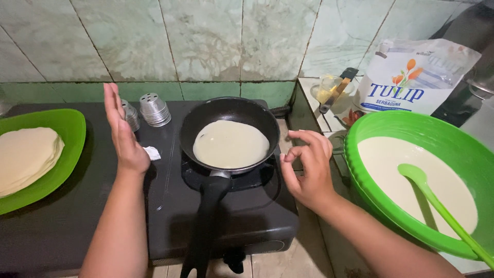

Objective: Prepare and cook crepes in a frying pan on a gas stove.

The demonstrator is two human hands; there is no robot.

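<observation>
From the head view, a black pan [229, 135] sits on a dark stove [170, 216]. A thin, pale crepe [231, 144] lies flat in the pan. The left hand [122, 131] is up over the stove, left of the pan, flat and open, holding nothing. The right hand [307, 167] is just right of the pan with its fingers curled loosely, and its grip is empty too. A green bowl [406, 128] of batter with a green ladle [442, 211] stands at the right. A green plate [62, 128] with stacked crepes [25, 157] sits at the far left.
</observation>
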